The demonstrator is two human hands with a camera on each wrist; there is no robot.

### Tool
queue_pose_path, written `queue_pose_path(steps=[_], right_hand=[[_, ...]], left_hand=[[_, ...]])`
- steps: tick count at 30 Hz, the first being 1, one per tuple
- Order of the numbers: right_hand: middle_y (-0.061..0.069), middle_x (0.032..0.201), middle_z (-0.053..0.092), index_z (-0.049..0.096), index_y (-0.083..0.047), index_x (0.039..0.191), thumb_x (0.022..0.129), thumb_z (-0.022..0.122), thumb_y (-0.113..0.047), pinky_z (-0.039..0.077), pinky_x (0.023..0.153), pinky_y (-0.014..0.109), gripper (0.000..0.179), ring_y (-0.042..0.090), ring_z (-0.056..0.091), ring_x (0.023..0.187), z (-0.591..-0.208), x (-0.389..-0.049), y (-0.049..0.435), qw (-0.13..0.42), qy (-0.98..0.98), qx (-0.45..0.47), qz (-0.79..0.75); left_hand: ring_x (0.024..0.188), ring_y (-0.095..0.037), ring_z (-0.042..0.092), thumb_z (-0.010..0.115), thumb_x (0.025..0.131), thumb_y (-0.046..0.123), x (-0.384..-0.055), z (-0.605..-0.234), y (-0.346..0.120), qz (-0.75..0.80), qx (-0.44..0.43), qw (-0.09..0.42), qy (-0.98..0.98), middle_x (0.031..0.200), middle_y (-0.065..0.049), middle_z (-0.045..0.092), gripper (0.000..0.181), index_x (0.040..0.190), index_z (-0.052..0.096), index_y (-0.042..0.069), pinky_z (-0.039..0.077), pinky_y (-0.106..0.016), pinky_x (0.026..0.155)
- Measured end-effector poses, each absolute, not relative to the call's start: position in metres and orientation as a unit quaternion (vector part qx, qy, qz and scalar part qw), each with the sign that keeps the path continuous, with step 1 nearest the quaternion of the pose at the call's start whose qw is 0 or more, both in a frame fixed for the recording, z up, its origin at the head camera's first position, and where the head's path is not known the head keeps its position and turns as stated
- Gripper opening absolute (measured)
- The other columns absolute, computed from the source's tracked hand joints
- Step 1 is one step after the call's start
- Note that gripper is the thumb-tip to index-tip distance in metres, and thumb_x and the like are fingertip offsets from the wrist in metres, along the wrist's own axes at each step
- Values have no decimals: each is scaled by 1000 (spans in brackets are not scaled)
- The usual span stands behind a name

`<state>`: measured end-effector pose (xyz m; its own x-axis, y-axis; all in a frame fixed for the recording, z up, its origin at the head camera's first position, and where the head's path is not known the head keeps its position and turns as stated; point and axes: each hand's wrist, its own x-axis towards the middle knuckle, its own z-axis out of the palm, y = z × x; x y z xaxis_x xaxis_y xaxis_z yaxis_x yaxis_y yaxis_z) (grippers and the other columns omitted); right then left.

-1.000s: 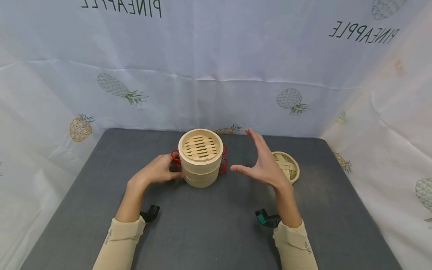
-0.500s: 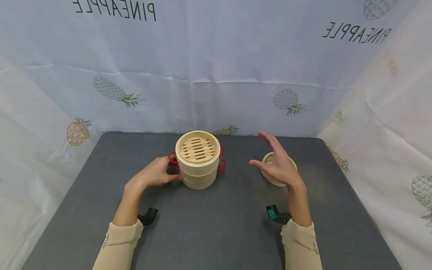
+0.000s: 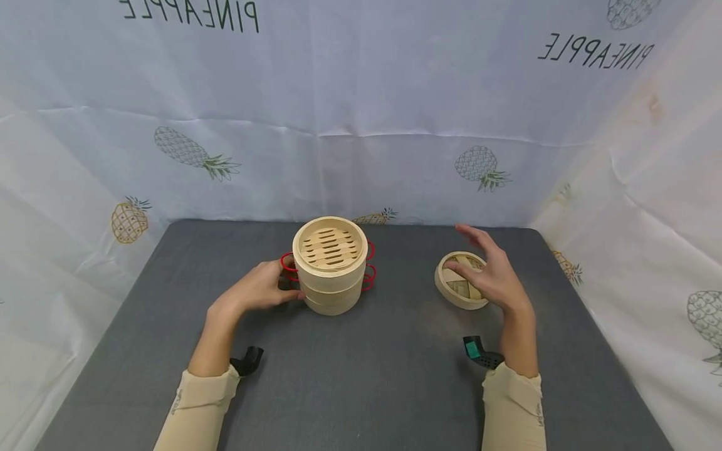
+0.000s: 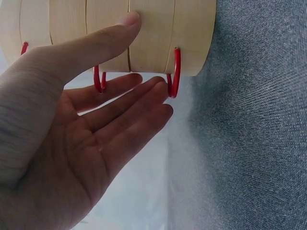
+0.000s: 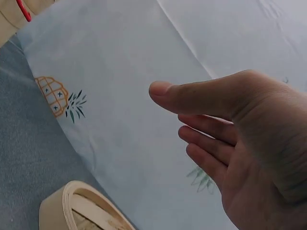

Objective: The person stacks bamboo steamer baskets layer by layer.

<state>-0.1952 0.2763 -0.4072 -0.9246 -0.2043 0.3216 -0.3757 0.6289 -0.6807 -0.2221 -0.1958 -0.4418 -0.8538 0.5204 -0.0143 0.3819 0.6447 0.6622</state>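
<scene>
A stack of round bamboo steamer baskets point(image 3: 331, 282) stands upright on the dark table, its slatted top tier facing up. Red loop handles point(image 4: 176, 72) stick out from its sides. At the stack's left side, my left hand point(image 3: 256, 289) lays its thumb against the bamboo wall. The other fingers point(image 4: 139, 136) are extended loosely beside the red handles, not wrapped round the baskets. To the right, a woven bamboo lid point(image 3: 461, 280) lies on the table. My right hand point(image 3: 496, 275) hovers over the lid's right part with thumb and fingers spread, holding nothing.
The dark grey table point(image 3: 361, 382) runs between the two arms. A white curtain point(image 3: 395, 81) printed with pineapples hangs behind the table and along both sides. Black wrist cameras point(image 3: 482, 354) sit by the sleeves.
My right hand has moved rightward, away from the steamer stack and over to the lid. The left hand stays at the stack. The head view has shifted slightly.
</scene>
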Motion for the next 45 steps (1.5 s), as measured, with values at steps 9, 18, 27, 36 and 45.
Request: queue_pose_path(steps=[9,18,27,36,45], right_hand=[[22,159,54,56,-2,154,101,78,-10,40,120,70,58,48,46,152,-418,-197,293,78,-900,137,407],[26,152,60,60,3,147,106,68,-6,45,123,55,43,49,51,147,-434,-199,305,70,-901,121,411],[28,144,65,66,3,142,106,69,-7,43,118,70,37,47,58,138,-453,-204,313,63,-898,100,423],[22,136,72,74,-2,134,104,74,-12,51,108,15,31,16,66,125,-464,-206,318,84,-903,83,413],[26,129,73,77,2,125,102,74,-6,53,88,5,24,-13,62,106,-475,-207,322,100,-887,95,441]], left_hand=[[117,-35,78,88,93,21,-223,-441,-195,338,248,104,902,132,-18,77,58,141,60,3,65,-49,94],[117,-35,78,88,93,20,-222,-440,-196,344,248,105,900,132,-18,77,57,140,60,3,65,-50,93],[114,-31,78,88,92,22,-222,-441,-197,338,247,103,902,129,-15,79,54,137,64,4,64,-49,90],[112,-30,78,88,92,21,-222,-440,-196,337,248,103,902,128,-15,79,54,137,64,4,64,-45,89],[115,-33,78,88,93,21,-222,-440,-197,335,248,104,903,130,-16,78,55,139,63,3,64,-49,93]])
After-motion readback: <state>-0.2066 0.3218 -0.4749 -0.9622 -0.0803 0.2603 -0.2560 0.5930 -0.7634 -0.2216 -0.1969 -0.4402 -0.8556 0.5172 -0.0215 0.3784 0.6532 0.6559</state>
